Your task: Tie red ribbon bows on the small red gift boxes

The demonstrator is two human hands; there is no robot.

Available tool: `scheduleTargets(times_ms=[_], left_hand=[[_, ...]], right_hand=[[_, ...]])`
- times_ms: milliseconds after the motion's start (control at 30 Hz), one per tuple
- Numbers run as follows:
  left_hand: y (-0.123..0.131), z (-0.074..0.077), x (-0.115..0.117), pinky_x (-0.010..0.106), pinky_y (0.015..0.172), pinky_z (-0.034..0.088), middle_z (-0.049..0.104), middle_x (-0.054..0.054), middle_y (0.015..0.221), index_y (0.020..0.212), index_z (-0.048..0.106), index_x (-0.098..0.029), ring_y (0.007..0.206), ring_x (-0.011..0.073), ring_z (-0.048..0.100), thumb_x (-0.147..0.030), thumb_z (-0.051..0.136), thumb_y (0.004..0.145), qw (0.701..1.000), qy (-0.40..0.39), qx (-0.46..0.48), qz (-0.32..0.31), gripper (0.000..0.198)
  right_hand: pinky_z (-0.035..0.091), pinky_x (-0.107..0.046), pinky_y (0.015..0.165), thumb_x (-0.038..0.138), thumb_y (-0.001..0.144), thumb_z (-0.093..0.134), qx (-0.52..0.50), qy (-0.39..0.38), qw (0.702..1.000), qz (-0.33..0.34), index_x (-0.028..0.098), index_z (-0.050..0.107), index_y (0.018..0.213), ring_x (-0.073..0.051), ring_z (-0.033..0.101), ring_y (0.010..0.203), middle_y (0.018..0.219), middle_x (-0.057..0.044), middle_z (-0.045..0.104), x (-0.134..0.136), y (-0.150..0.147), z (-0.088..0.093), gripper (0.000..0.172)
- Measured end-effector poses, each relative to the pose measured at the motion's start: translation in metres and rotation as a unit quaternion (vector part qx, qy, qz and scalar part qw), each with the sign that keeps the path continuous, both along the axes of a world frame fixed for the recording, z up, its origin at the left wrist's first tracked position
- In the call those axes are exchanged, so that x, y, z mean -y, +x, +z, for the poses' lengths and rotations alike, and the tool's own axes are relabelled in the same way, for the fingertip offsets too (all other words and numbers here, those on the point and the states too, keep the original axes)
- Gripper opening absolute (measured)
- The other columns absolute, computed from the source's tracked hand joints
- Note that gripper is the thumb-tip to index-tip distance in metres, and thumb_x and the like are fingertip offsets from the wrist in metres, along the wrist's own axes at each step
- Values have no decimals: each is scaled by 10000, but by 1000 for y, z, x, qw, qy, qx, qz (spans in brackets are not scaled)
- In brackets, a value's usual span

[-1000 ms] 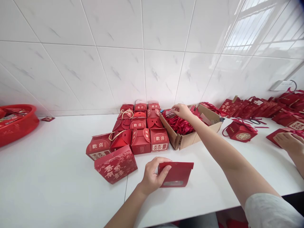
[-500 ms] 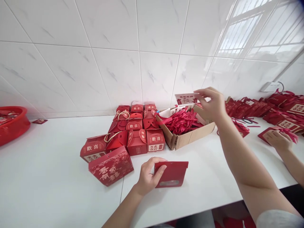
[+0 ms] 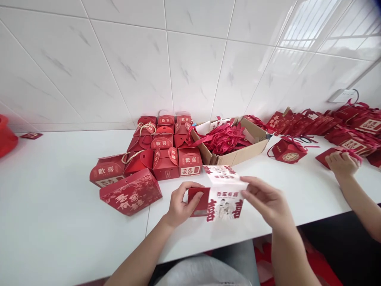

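The white worktop (image 3: pixel 59 222) lies bare along its front edge to my left. Toward the back edge, stacked red paper gift boxes (image 3: pixel 162 149) and an open brown cardboard box of red ribbons (image 3: pixel 232 145) block me; another person's hand (image 3: pixel 342 165) occupies the right.

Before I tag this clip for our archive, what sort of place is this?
Probably a small workroom for packing wedding favours: a white counter against a tiled wall, folded red gift boxes, and a cardboard carton of red ribbons.

Bright daylight floods in; window glare gleams on the wall tiles (image 3: pixel 321 28) upper right, edges bow outward, shadows stay soft.
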State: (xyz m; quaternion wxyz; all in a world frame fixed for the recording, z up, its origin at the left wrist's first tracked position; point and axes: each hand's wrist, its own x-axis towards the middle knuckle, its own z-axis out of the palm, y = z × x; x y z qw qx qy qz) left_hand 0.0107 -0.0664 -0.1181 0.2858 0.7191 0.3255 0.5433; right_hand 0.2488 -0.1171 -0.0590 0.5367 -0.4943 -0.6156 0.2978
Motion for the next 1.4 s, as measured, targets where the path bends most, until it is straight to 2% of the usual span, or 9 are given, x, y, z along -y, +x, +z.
scheduleTargets(times_ms=[133, 267, 333, 400, 500, 633, 833, 967, 1400], left_hand=[[1, -3, 1, 391, 899, 475, 566, 103, 1060, 1063, 507, -198, 1020, 216, 571, -232, 470, 911, 999, 31, -7, -13, 160], [3, -7, 3, 470, 993, 387, 404, 145, 1290, 1217, 441, -208, 1184, 260, 448, -331, 374, 945, 1000, 1, 26, -7, 307], [4, -8, 4, 478, 995, 376, 400, 147, 1325, 1291, 396, -218, 1189, 270, 441, -392, 363, 944, 999, -10, 35, -27, 390], [5, -5, 3, 462, 994, 375, 475, 136, 1273, 1295, 398, -227, 1166, 261, 461, -383, 414, 933, 999, -14, 23, -45, 394], [7, 1, 3, 405, 953, 406, 577, 94, 1099, 1133, 480, -229, 1070, 222, 526, -268, 498, 910, 998, -17, 24, -50, 227], [9, 5, 2, 350, 841, 454, 585, 60, 957, 984, 478, -214, 930, 188, 572, -233, 498, 909, 995, -40, 54, -77, 80], [8, 2, 2, 335, 809, 453, 562, 61, 957, 1003, 451, -211, 898, 178, 563, -241, 473, 920, 993, -52, 56, -89, 91], [7, 0, 1, 342, 825, 445, 554, 64, 976, 1034, 436, -215, 913, 181, 557, -236, 464, 925, 993, -46, 60, -93, 115], [6, 0, 1, 364, 870, 427, 549, 76, 1008, 1098, 435, -214, 963, 196, 534, -206, 450, 924, 994, -37, 62, -85, 175]], right_hand=[[535, -313, 623, 247, 840, 626, 24, -12, 999, 27, 288, 653, 1074, -151, 595, 683, 1005, -66, 629, -5, -19, -30, 239], [515, -334, 641, 234, 859, 595, 39, 6, 999, 16, 293, 627, 1087, -159, 579, 699, 992, -67, 596, -8, -28, -36, 239], [503, -333, 626, 226, 857, 593, 72, 18, 997, 15, 290, 625, 1089, -155, 569, 683, 964, -61, 587, -8, -30, -33, 243], [484, -324, 587, 219, 852, 593, 108, 33, 994, 10, 282, 631, 1062, -144, 539, 642, 916, -51, 579, -8, -31, -30, 222], [462, -314, 563, 217, 840, 599, 142, 43, 989, 0, 268, 639, 1000, -161, 539, 685, 873, -50, 566, -10, -32, -26, 172], [494, -363, 773, 241, 826, 627, 106, 49, 993, 15, 241, 602, 904, -212, 593, 924, 971, -70, 601, -16, -38, -28, 81], [512, -305, 650, 294, 846, 619, 2, -12, 998, 58, 237, 600, 943, -205, 648, 847, 920, -61, 681, -24, -54, -41, 114], [520, -315, 739, 272, 839, 631, -23, 8, 998, 61, 224, 599, 915, -199, 648, 864, 894, -57, 679, -25, -59, -45, 95], [501, -271, 739, 220, 853, 614, -53, 30, 995, 76, 216, 566, 904, -162, 631, 856, 897, -44, 650, -26, -62, -46, 71]])
